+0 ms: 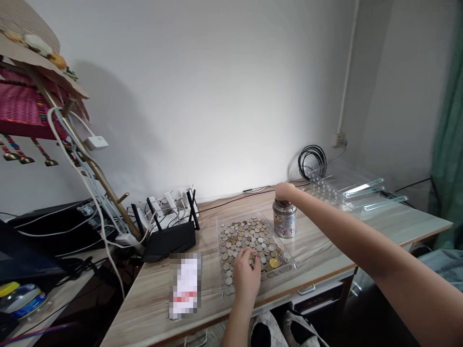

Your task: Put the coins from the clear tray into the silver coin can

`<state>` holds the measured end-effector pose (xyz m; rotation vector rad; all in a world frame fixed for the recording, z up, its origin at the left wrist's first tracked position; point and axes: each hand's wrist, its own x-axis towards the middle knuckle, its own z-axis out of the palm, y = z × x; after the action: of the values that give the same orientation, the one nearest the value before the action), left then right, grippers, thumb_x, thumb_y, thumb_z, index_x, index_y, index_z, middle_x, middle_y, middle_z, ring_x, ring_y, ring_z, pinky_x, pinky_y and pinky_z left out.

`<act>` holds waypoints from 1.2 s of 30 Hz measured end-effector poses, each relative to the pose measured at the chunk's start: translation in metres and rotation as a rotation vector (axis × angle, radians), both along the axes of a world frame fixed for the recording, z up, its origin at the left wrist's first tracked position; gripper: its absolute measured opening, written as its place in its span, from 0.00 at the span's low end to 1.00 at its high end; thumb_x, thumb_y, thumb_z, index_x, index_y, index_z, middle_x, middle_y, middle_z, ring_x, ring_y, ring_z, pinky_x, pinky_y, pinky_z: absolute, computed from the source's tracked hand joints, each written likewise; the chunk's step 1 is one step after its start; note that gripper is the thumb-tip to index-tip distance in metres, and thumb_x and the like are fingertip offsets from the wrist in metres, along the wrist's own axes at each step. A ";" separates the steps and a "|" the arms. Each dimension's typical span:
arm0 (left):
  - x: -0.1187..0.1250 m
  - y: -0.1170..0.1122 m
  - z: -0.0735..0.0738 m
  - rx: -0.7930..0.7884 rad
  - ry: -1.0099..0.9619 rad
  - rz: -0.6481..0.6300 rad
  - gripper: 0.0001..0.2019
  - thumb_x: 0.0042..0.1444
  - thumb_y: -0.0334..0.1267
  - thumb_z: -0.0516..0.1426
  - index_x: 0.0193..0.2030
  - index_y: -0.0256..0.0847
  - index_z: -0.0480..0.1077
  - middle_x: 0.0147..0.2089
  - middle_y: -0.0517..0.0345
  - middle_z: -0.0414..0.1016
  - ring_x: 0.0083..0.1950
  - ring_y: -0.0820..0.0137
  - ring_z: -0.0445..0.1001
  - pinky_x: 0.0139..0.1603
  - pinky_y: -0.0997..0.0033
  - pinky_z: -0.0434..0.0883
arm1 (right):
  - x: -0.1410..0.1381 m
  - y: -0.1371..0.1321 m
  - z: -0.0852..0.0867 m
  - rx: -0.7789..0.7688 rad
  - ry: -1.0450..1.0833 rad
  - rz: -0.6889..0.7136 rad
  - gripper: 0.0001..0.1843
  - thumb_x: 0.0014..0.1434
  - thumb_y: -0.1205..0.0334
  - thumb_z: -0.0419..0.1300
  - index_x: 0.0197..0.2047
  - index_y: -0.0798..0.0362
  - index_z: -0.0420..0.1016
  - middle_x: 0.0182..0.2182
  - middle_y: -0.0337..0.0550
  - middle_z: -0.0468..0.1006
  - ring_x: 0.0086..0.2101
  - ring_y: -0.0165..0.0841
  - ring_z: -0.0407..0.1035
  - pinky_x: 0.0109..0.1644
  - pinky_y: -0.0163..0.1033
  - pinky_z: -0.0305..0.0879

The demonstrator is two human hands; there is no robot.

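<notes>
Many loose coins (235,238) lie spread in a clear shallow tray (285,264) on the desk. Over the tray's front part is my left hand (246,270), its fingers curled and thumb close to the index finger among the coins. Whatever sits between those fingertips is too small to make out. To the right of the tray stands a round decorated metal tin (285,221). My right hand (284,192) is at the tin's top, bent downward, with its fingers hidden at the opening. A larger gold coin (274,263) rests at the tray's right front.
A black router (170,241) and a blurred white paper (186,286) are left of the tray. Coiled black cable (313,161) and clear plastic panels (347,193) lie at the back right. The desk's front edge (325,272) runs above drawers.
</notes>
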<state>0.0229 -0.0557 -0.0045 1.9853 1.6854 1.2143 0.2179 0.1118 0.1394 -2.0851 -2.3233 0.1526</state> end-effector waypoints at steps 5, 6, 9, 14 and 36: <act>0.002 -0.001 0.001 0.015 0.027 0.013 0.09 0.50 0.35 0.48 0.34 0.41 0.69 0.38 0.55 0.69 0.41 0.68 0.66 0.40 0.70 0.63 | 0.024 -0.029 0.014 -0.090 0.007 -0.026 0.18 0.38 0.63 0.60 0.36 0.61 0.72 0.21 0.46 0.74 0.23 0.33 0.68 0.27 0.36 0.63; 0.002 -0.002 0.001 0.020 0.037 0.018 0.09 0.50 0.35 0.48 0.34 0.41 0.69 0.38 0.55 0.69 0.41 0.68 0.66 0.40 0.70 0.63 | 0.028 -0.034 0.015 -0.040 0.011 -0.023 0.19 0.39 0.62 0.60 0.38 0.59 0.72 0.23 0.46 0.75 0.24 0.33 0.68 0.28 0.36 0.62; 0.004 -0.003 0.001 0.026 0.071 0.041 0.09 0.50 0.35 0.48 0.34 0.42 0.69 0.39 0.54 0.68 0.42 0.68 0.66 0.40 0.69 0.63 | 0.033 -0.045 0.006 0.220 0.016 -0.042 0.15 0.41 0.60 0.58 0.35 0.54 0.73 0.31 0.47 0.75 0.31 0.35 0.68 0.31 0.35 0.60; 0.005 -0.003 -0.001 0.020 0.108 0.046 0.11 0.52 0.37 0.47 0.36 0.42 0.68 0.39 0.53 0.67 0.42 0.67 0.66 0.38 0.69 0.64 | 0.031 -0.054 -0.023 0.393 0.002 -0.037 0.11 0.49 0.59 0.51 0.30 0.50 0.74 0.29 0.45 0.75 0.32 0.36 0.67 0.30 0.35 0.58; 0.012 -0.005 -0.004 0.045 0.273 0.112 0.09 0.52 0.36 0.47 0.36 0.42 0.67 0.39 0.54 0.66 0.42 0.68 0.65 0.38 0.70 0.63 | 0.057 -0.064 -0.076 0.675 0.317 0.198 0.20 0.58 0.59 0.40 0.46 0.53 0.67 0.43 0.46 0.71 0.44 0.34 0.62 0.49 0.41 0.51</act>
<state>0.0345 -0.0610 -0.0082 2.1933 1.9357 1.0640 0.2744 0.0482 0.0638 -1.3971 -2.0012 -0.2495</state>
